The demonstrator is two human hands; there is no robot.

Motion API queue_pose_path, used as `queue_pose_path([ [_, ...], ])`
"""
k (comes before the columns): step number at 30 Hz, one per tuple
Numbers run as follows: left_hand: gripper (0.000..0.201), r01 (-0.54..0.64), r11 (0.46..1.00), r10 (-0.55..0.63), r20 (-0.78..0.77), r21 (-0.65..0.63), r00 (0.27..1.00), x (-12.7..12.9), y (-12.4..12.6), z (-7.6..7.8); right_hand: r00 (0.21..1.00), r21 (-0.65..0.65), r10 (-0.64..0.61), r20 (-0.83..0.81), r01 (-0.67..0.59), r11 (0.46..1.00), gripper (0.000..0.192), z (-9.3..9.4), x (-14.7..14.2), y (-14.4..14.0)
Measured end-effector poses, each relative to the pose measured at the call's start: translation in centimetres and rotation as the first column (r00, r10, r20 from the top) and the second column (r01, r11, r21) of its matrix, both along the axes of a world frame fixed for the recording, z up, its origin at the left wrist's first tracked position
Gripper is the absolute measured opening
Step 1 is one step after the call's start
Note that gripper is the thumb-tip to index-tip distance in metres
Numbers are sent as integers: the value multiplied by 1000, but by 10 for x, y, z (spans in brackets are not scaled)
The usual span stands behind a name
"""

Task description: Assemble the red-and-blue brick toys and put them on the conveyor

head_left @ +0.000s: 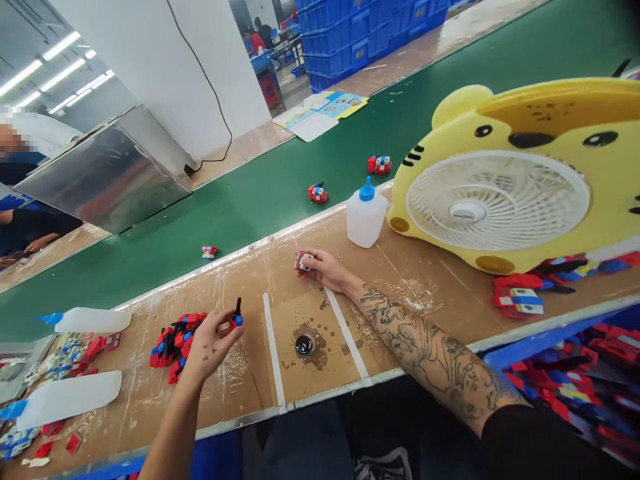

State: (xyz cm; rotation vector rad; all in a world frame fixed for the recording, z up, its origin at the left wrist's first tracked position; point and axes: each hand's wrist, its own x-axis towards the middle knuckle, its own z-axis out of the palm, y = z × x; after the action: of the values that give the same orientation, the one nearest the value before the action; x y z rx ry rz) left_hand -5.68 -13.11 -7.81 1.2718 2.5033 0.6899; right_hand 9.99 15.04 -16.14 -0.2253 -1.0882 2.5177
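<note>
My left hand [213, 343] pinches a small red and blue plastic toy part [237, 321] with a black piece sticking up from it. Just left of that hand lies a pile of red, blue and black toy parts [175, 343]. Out over the bench near the belt, my right hand [325, 269] is closed on a red, white and blue toy piece [303, 261], partly covered by the fingers. Between my hands a small round cup of dark liquid [304, 345] sits on stained cardboard, flanked by two white strips.
A green conveyor belt [260, 210] carries several toy pieces. A white squeeze bottle [367, 217] stands beside a yellow fan [500, 193]. Two more bottles [75, 399] lie at left among loose parts. A blue bin [500, 357] of parts is at right. Other people work across the belt.
</note>
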Motion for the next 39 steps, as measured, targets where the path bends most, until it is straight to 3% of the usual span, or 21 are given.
queue_pose_path([
  [3,27,313,942,-309,-46,120,950,35,6,9,1000,-2,1,-21,-1,1000,43,-1,-1,2],
  [5,32,563,824,-540,-210,68,815,56,12,12,999,0,-13,-29,13,1000,42,-3,-1,3],
  [7,43,725,688,-691,-339,-38,638,72,17,14,999,2,-14,-37,14,1000,41,-6,-2,3],
  [10,55,809,553,-806,-371,-198,461,84,24,15,998,5,3,-57,-2,1000,39,-9,-4,4],
  [13,50,836,473,-866,-320,-278,384,87,33,17,998,21,-16,-61,17,1000,37,-10,-4,5],
  [16,44,844,445,-884,-300,-299,359,89,41,19,998,58,-44,-38,46,997,37,-8,-3,5],
  [20,44,838,452,-886,-267,-307,380,89,43,18,999,57,-32,-40,34,998,35,-5,-2,5],
  [24,47,820,537,-843,-171,-198,510,82,35,13,998,33,-35,-47,36,999,39,-2,-1,3],
  [28,40,680,731,-682,60,50,729,66,30,4,1000,-13,-13,-26,12,1000,44,0,1,0],
  [29,37,589,798,-603,141,129,786,62,32,0,1000,-17,-3,-26,2,1000,45,0,2,-1],
  [31,32,298,905,-391,323,303,862,55,40,-10,999,-4,19,-36,-19,1000,45,0,2,-3],
  [33,36,-56,899,-191,504,434,843,51,55,-21,998,23,27,-49,-26,999,47,-1,1,-4],
  [35,46,-308,814,-85,625,493,776,50,71,-29,998,42,12,-55,-9,999,50,-1,0,-3],
  [37,51,-410,754,-63,678,513,732,51,87,-35,999,51,-16,-52,19,999,53,-2,-1,-3],
  [39,51,-426,742,-76,696,518,714,53,100,-38,998,71,-30,-48,33,997,54,-3,-2,-4],
])
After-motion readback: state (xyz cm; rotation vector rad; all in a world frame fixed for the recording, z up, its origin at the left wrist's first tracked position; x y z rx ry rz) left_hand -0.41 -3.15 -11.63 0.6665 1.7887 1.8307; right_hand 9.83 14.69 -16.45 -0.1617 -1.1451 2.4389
